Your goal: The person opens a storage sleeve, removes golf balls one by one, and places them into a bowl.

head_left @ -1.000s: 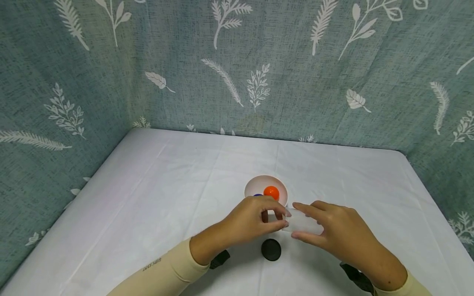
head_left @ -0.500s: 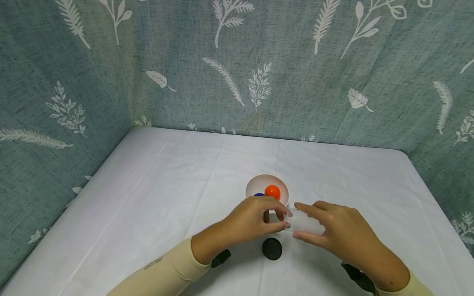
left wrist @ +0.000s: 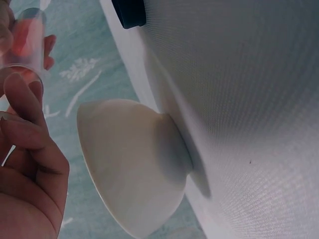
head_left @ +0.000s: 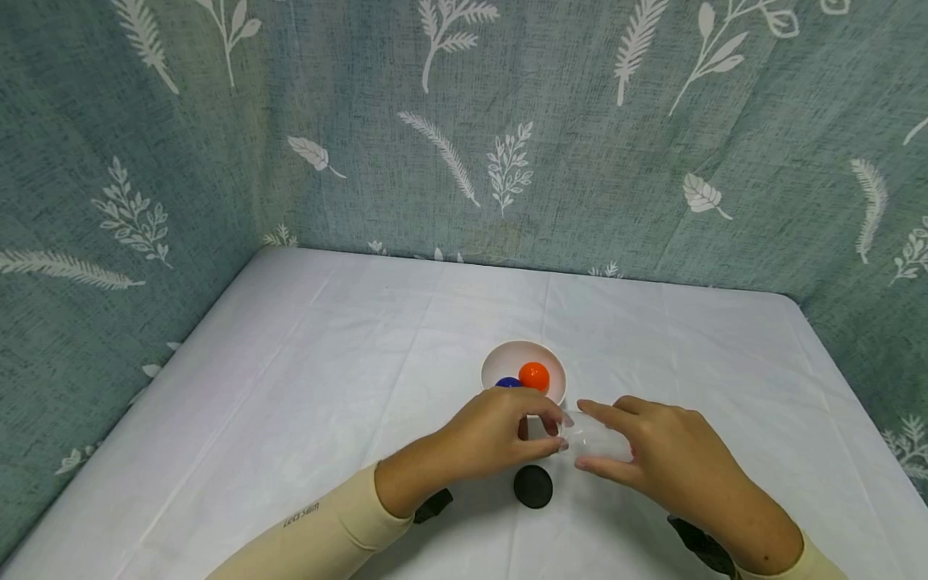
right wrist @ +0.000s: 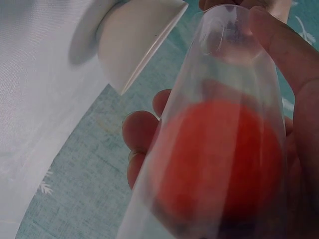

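A clear plastic tube [head_left: 598,439] lies sideways between my two hands, above the white table. My right hand [head_left: 652,443] grips its right part, thumb on the near side and fingers on the far side. The thumb and fingertips of my left hand [head_left: 500,427] pinch the tube's left end at the rim. Inside the tube shows a red ball [right wrist: 219,159] in the right wrist view; the right hand hides it from the head camera. Just beyond the left hand stands a pale pink bowl [head_left: 500,358] with an orange ball [head_left: 534,376] and a blue ball [head_left: 509,383], partly covered by that hand.
A round black cap [head_left: 532,486] lies on the white tablecloth [head_left: 348,362] in front of the hands. Leaf-patterned green curtain [head_left: 464,161] hangs behind the table and along its sides. Dark straps sit at both wrists.
The view has shifted very slightly, and more of the blue ball now shows over the left hand. Both hands keep their hold on the tube in nearly the same place.
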Motion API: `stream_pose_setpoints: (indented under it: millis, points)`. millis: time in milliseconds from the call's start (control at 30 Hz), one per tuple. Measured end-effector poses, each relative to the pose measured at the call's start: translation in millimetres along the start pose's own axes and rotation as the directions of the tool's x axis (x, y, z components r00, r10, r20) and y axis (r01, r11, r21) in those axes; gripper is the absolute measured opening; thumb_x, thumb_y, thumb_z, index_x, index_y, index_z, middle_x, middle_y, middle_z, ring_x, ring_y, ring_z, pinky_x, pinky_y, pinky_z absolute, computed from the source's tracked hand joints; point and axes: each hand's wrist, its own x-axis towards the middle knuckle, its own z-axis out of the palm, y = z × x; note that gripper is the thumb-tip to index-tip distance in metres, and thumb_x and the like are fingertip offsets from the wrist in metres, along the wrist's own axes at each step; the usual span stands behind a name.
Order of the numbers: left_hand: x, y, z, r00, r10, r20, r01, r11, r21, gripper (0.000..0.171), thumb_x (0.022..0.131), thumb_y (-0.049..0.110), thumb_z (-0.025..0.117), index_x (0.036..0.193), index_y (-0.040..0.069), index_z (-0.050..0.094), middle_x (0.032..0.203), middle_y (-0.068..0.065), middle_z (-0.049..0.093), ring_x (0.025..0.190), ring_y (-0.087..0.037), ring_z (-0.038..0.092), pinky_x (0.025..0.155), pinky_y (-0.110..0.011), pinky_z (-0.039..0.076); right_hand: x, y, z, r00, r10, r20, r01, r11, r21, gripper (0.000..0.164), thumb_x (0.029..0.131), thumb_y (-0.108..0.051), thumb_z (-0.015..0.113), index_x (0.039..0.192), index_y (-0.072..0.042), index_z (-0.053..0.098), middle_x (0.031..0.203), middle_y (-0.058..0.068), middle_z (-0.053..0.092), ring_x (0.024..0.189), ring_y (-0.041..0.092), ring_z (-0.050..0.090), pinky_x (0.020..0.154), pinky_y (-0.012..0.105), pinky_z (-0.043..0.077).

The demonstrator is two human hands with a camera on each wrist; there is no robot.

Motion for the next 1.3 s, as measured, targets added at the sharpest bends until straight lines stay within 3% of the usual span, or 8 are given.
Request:
stream_pose_setpoints:
  millis: [100, 300, 633, 1033, 1300]
  points:
    - [-0.2, -0.2, 0.0, 1.0, 0.0, -0.001, 0.0, 1.0, 0.002, 0.025, 0.09, 0.028, 0.076, 0.112, 0.016, 0.074, 0.093, 0.012, 0.071, 0.062, 0.003, 0.052, 0.059, -0.013, 0.048, -0.2, 0.5, 0.5, 1.0, -0.001, -0.003, 0.001, 1.0, 0.004, 0.058, 0.075, -0.061, 0.079, 0.123, -0.028, 0.072, 0.087, -0.004, 0.07, 0.056, -0.003, 0.041, 0.052, 0.017, 0.043]
    - [-0.6, -0.7, 0.4, 1.0, -0.008, 0.002, 0.008, 1.0, 0.004, 0.027, 0.09, 0.028, 0.076, 0.115, 0.017, 0.074, 0.093, 0.012, 0.072, 0.062, 0.003, 0.052, 0.058, -0.013, 0.048, 0.1, 1.7, 2.1, 1.0, -0.017, -0.023, 0.017, 1.0, 0.017, 0.058, 0.075, -0.061, 0.079, 0.121, -0.027, 0.073, 0.09, -0.002, 0.072, 0.062, 0.0, 0.052, 0.054, 0.018, 0.047]
    - [-1.4, 0.3, 0.0, 1.0, -0.027, 0.008, 0.027, 1.0, 0.009, 0.027, 0.09, 0.028, 0.076, 0.116, 0.02, 0.074, 0.094, 0.013, 0.072, 0.061, 0.002, 0.052, 0.058, -0.014, 0.049, -1.8, 3.4, 3.8, 0.998, -0.034, -0.046, 0.035, 0.999, 0.018, 0.059, 0.073, -0.059, 0.081, 0.12, -0.024, 0.074, 0.087, -0.004, 0.071, 0.059, -0.002, 0.048, 0.052, 0.017, 0.043]
    - [-3.7, -1.0, -1.1, 0.999, -0.044, -0.023, 0.043, 0.998, -0.038, 0.022, 0.096, 0.032, 0.069, 0.114, 0.021, 0.075, 0.097, 0.014, 0.071, 0.057, -0.001, 0.05, 0.054, -0.018, 0.046, -3.0, 5.5, 5.4, 0.997, -0.033, -0.067, 0.035, 0.999, 0.017, 0.058, 0.073, -0.058, 0.082, 0.118, -0.023, 0.074, 0.09, -0.003, 0.073, 0.063, 0.004, 0.06, 0.054, 0.022, 0.049]
    - [-3.3, -1.7, -1.0, 0.996, -0.069, -0.053, 0.067, 0.997, -0.038, 0.021, 0.097, 0.033, 0.067, 0.113, 0.023, 0.074, 0.095, 0.015, 0.069, 0.058, -0.002, 0.051, 0.054, -0.018, 0.046, -3.7, 10.5, 9.0, 0.982, -0.086, -0.169, 0.091, 0.996, 0.019, 0.059, 0.07, -0.055, 0.084, 0.117, -0.021, 0.075, 0.089, -0.003, 0.072, 0.06, 0.004, 0.058, 0.051, 0.019, 0.045]
